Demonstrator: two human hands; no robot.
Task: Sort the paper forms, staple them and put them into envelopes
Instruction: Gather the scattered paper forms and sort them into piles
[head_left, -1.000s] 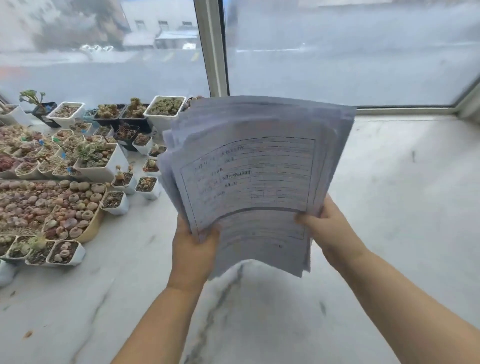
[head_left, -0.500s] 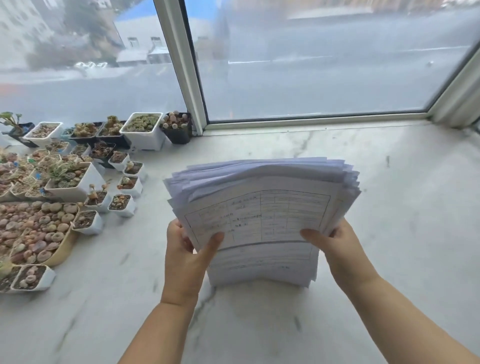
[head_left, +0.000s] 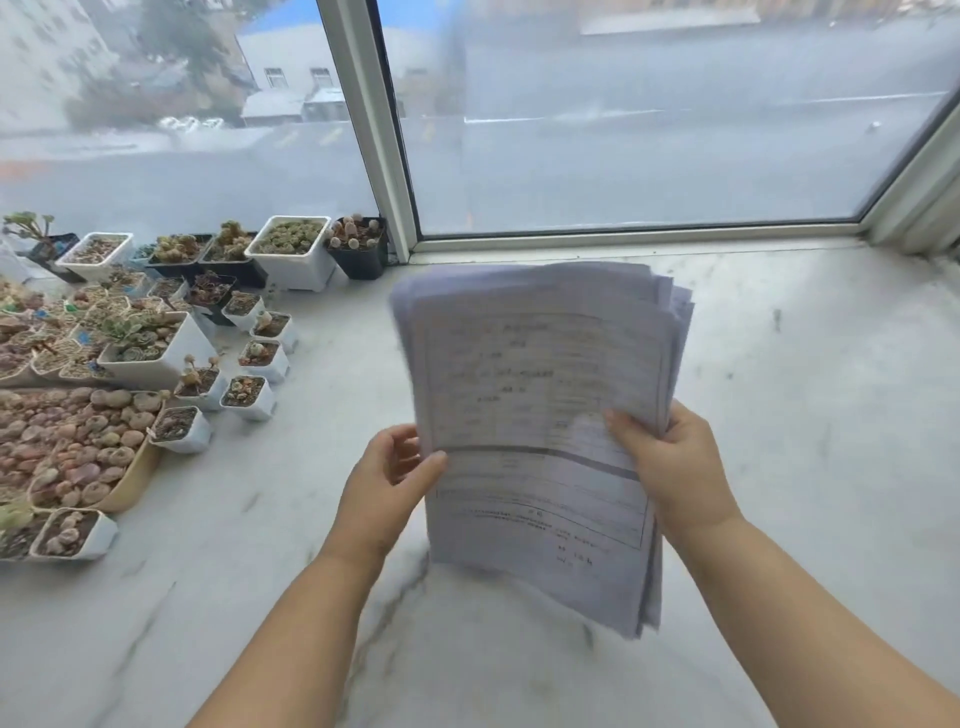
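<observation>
A thick stack of printed paper forms (head_left: 540, 415) stands nearly upright above the white marble sill (head_left: 805, 415), its sheets fanned and uneven at the top and blurred. My right hand (head_left: 670, 462) grips the stack's right edge, thumb on the front sheet and fingers behind. My left hand (head_left: 389, 483) sits at the left edge with its thumb tip against the front sheet and the fingers curled loosely beside it. No stapler and no envelopes are in view.
Many small white and black pots of succulents (head_left: 156, 353) crowd the sill's left side, with a long tan tray of stone-like plants (head_left: 72, 447) nearest me. A window frame post (head_left: 374, 130) and glass panes close the back; another frame (head_left: 919, 182) stands at the right corner.
The stack has turned from lying wide and low to standing tall in portrait. My right hand has taken the right edge higher up, and my left hand's hold has loosened to a thumb touch.
</observation>
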